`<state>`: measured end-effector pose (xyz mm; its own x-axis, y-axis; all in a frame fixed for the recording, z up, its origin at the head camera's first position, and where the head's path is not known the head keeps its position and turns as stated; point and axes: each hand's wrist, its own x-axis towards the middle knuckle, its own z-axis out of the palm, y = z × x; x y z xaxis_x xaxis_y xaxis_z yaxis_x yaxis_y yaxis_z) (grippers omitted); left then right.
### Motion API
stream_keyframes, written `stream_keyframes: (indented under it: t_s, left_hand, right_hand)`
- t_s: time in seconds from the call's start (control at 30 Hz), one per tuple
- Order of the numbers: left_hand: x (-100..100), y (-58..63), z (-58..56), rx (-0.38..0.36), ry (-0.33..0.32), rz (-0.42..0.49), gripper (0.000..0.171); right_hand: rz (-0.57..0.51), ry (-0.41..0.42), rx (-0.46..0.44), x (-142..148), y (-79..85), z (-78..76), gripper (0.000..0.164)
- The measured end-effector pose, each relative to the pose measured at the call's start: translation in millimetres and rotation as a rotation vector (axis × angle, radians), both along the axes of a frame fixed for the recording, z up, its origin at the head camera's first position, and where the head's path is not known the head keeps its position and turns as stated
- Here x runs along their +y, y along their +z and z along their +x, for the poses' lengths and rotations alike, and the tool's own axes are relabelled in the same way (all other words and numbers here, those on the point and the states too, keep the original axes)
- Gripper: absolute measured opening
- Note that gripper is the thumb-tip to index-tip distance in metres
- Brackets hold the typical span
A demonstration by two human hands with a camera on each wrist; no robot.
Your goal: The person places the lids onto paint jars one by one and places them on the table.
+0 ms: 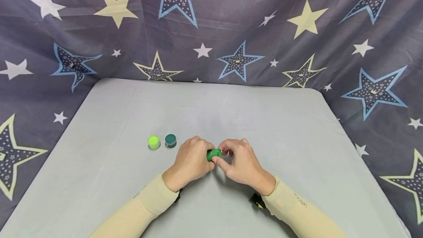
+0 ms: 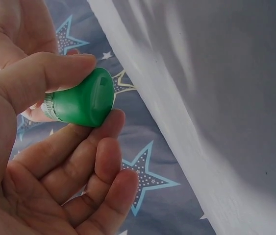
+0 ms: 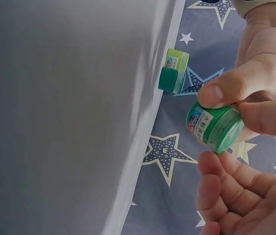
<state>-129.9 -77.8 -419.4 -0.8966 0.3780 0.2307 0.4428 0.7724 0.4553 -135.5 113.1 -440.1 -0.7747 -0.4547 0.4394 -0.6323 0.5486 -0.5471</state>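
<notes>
A small green paint jar lies tilted between the two hands, above the middle front of the table. My left hand grips it, thumb on one side and fingertips on the other; the smooth green base faces the left wrist camera. Thumb and forefinger of my right hand pinch the jar at its lid end. In the right wrist view, a printed label shows on the jar's side, and the remaining right fingers are loosely bent below it.
A light green jar and a dark green jar stand side by side on the pale grey table, left of the hands. Behind the table hangs a dark curtain with printed stars.
</notes>
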Motion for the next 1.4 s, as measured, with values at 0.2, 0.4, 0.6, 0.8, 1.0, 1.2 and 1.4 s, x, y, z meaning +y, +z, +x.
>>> stream_keyframes:
  t_s: [0.2, 0.4, 0.6, 0.8, 1.0, 1.2, 1.4]
  left_hand:
    - [0.1, -0.2, 0.6, 0.007, -0.006, 0.003, 0.023]
    - [0.0, -0.9, 0.3, 0.010, -0.005, 0.013, 0.020]
    - [-0.3, -0.8, -0.6, 0.017, 0.000, 0.017, 0.021]
    - [-1.3, -0.7, -1.6, 0.001, 0.018, 0.031, 0.022]
    - [-3.7, 1.3, -2.3, -0.013, 0.039, 0.024, 0.025]
    - [-9.4, 4.5, -3.4, -0.023, 0.062, 0.019, 0.025]
    - [-19.0, 5.5, -4.2, -0.023, 0.111, -0.013, 0.026]
  right_hand:
    - [-0.005, 0.005, 0.002, 0.4, 1.7, -0.4, 0.019]
    - [-0.012, 0.009, 0.026, 1.7, 3.1, -2.1, 0.019]
    - [-0.014, -0.007, 0.052, 3.6, 4.2, -3.4, 0.021]
    - [-0.026, -0.030, 0.063, 5.6, 7.7, -4.2, 0.023]
    - [-0.036, -0.042, 0.075, 6.7, 10.7, -5.0, 0.023]
    - [-0.028, -0.051, 0.065, 8.2, 12.7, -5.5, 0.021]
    - [-0.019, -0.055, 0.065, 10.7, 14.0, -5.7, 0.020]
